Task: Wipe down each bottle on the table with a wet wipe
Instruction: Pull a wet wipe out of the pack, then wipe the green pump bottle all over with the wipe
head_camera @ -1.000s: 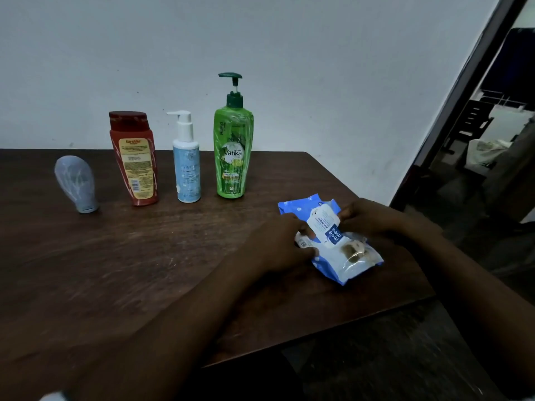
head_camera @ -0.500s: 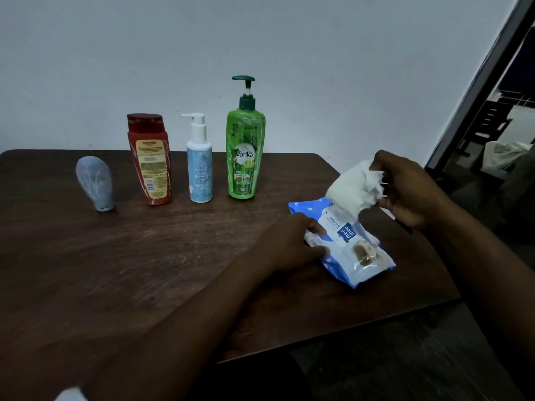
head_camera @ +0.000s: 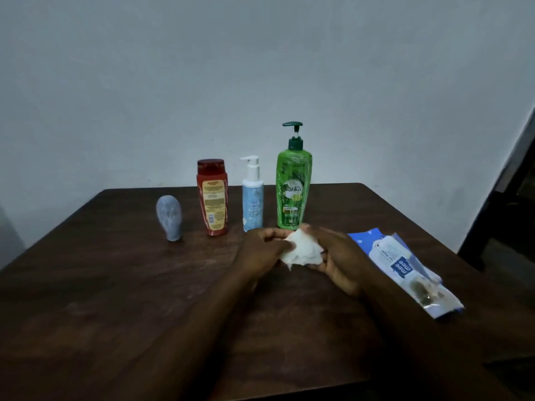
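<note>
While both hands grip it, the wet wipe (head_camera: 304, 251) sits bunched between them just above the worktop (head_camera: 115, 285). My left hand (head_camera: 260, 250) pinches its left edge, and my right hand (head_camera: 338, 259) curls round its right side and underside. I judge the wipe light, limp and damp, so it needs spreading before use.

Just behind the hands, the green pump bottle (head_camera: 293, 192), the white pump bottle (head_camera: 252, 204) and the red bottle (head_camera: 212, 204) stand in a row. Each has its long axis vertical, and both spouts point left. The grey bottle (head_camera: 170, 218) stands further left on its narrow end. I expect smooth, light plastic that turns slippery when wet, so I would grip each at mid-body, not by the pump. The wipe pack (head_camera: 405, 270) lies flat to the right.
</note>
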A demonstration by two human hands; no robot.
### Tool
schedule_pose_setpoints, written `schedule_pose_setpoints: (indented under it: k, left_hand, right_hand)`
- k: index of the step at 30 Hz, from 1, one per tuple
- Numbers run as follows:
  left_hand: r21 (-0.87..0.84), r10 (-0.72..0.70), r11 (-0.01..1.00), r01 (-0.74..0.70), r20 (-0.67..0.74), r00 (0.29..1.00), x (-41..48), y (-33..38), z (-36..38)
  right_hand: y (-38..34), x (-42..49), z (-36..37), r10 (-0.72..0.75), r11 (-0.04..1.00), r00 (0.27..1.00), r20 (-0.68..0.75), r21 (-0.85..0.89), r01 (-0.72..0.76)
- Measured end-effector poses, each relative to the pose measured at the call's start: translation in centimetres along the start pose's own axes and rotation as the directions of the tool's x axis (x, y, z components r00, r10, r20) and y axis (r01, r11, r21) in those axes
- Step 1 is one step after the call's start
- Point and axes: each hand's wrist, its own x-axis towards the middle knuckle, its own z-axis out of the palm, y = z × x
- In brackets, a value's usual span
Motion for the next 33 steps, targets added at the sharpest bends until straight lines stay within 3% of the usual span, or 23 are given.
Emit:
schedule_pose_setpoints:
  k: [2, 5, 9, 14, 20, 33]
  left_hand:
    - [0.133, 0.060, 0.990, -0.051, -0.066, 0.996, 0.5, 0.4, -1.5]
    - [0.325, 0.279, 0.919, -0.224, -0.133, 0.951, 1.3, 3.0, -2.8]
    - [0.436, 0.493, 0.803, -0.406, -0.102, 0.864, 4.2, 8.8, -2.4]
    - [0.450, 0.424, 0.826, -0.340, -0.097, 0.900, 8.7, 12.8, 0.3]
    - [0.326, 0.266, 0.920, -0.216, -0.116, 0.957, 11.4, 12.9, 2.5]
    - [0.417, 0.446, 0.830, -0.371, -0.096, 0.890, 10.3, 11.2, 1.7]
  right_hand:
    - [1.0, 0.5, 1.2, -0.025, 0.998, 0.999, 0.027, 0.052, 0.024]
    - [1.9, 1.0, 2.0, -0.028, 0.989, 1.000, -0.003, 0.144, 0.028]
    - [2.2, 1.3, 1.8, -0.020, 0.989, 0.999, -0.047, 0.147, 0.027]
    - [2.0, 1.0, 1.2, -0.034, 0.984, 0.998, -0.059, 0.175, 0.044]
    - [2.1, 1.2, 1.0, -0.042, 0.981, 0.998, -0.046, 0.187, 0.050]
    - [1.9, 0.9, 0.7, -0.096, 0.975, 0.992, -0.078, 0.196, 0.109]
